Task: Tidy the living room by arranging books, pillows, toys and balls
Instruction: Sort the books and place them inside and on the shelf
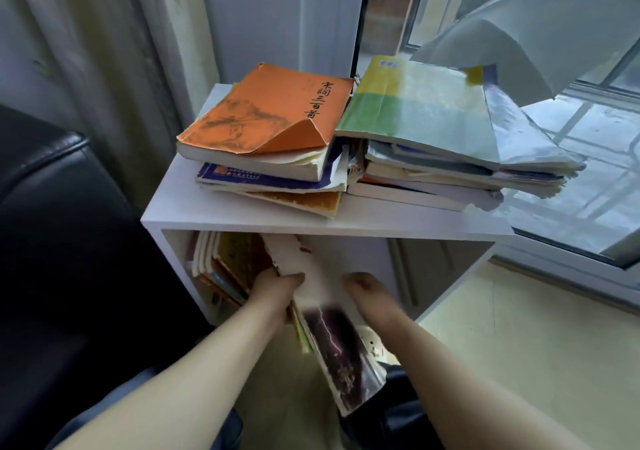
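A worn book with a dark purple cover (341,349) slants half inside the lower compartment of a white shelf unit (194,212). My left hand (277,285) grips its left edge, thumb over the white pages. My right hand (363,288) is against its right side; its fingers are hidden behind the book. Several books (221,262) stand leaning at the compartment's left. On the shelf top lie two stacks: an orange book (266,113) on the left pile, a green-and-yellow book (419,103) on the right pile.
A black leather sofa (45,207) stands close on the left. Curtains (104,51) hang behind it. A window (588,172) runs along the right, with a pale curved object (519,33) in front of it. Beige floor (502,345) lies to the right of the shelf.
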`<state>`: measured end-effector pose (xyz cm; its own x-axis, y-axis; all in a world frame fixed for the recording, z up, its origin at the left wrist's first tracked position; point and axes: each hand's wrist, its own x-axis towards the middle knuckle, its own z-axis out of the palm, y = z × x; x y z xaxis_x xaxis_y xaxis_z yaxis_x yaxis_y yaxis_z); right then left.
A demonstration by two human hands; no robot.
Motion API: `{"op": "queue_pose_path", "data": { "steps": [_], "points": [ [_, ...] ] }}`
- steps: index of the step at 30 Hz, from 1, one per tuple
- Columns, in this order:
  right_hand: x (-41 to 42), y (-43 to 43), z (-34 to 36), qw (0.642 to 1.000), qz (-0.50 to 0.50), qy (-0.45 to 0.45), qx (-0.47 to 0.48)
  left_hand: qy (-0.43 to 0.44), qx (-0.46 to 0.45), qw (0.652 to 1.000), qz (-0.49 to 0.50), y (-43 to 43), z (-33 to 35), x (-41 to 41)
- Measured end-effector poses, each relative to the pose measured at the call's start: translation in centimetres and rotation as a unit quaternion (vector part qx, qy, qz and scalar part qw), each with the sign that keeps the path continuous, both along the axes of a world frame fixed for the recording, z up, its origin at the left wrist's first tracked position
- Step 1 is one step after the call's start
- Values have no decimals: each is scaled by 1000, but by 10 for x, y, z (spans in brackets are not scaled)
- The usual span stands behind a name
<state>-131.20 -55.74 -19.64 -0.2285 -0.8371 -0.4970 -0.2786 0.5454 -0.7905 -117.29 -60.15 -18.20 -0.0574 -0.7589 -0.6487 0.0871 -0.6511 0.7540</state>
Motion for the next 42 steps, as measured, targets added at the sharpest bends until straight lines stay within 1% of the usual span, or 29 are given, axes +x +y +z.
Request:
{"op": "queue_pose_path", "data": {
  "steps": [2, 4, 6, 9, 11, 14, 16, 17, 20, 22, 24, 27, 31, 35, 38, 42],
  "points": [
    [-15, -5, -8, 996, -73, 5, 46, 18, -16, 999, -32, 2, 7, 2],
    [-26, -4, -18, 988, -124, -36, 83, 44, -24, 996, -74, 2, 11, 9],
    [-30, -3, -28, 972, -152, -136, 114, 80, -21, 991, -107, -1, 12, 18],
    [-28, -8, -50, 918, -189, -320, 136, 125, -8, 982, -139, -8, 8, 31],
    [-26, -11, -51, 903, -200, -360, 118, 121, -24, 980, -153, -11, 9, 36],
    [-26, -14, -44, 924, -192, -325, 61, 32, -89, 985, -141, -17, 5, 40],
    [-28, -16, -35, 941, -186, -282, 0, -34, -127, 984, -121, -18, 3, 41],
    [-28, -17, -31, 948, -180, -261, -31, -51, -141, 982, -114, -18, 1, 41],
    [-27, -23, -19, 951, -178, -224, -113, -53, -150, 983, -93, -19, -4, 37],
    [-25, -26, -15, 952, -182, -203, -142, -56, -135, 986, -82, -23, -7, 31],
    [-25, -28, -14, 952, -189, -182, -160, -69, -115, 989, -70, -28, -9, 22],
    [-27, -37, -17, 944, -213, -170, -186, -82, -110, 990, -40, -36, -16, 8],
    [-32, -47, -16, 931, -237, -190, -201, -86, -91, 992, -1, -44, -23, -3],
    [-35, -54, -18, 924, -258, -206, -195, -104, -83, 991, 6, -45, -20, -10],
    [-37, -58, -20, 917, -279, -212, -191, -121, -90, 988, -14, -44, -17, -10],
    [-37, -58, -17, 916, -289, -222, -169, -164, -70, 982, -57, -38, -15, -8]
  ]
}}
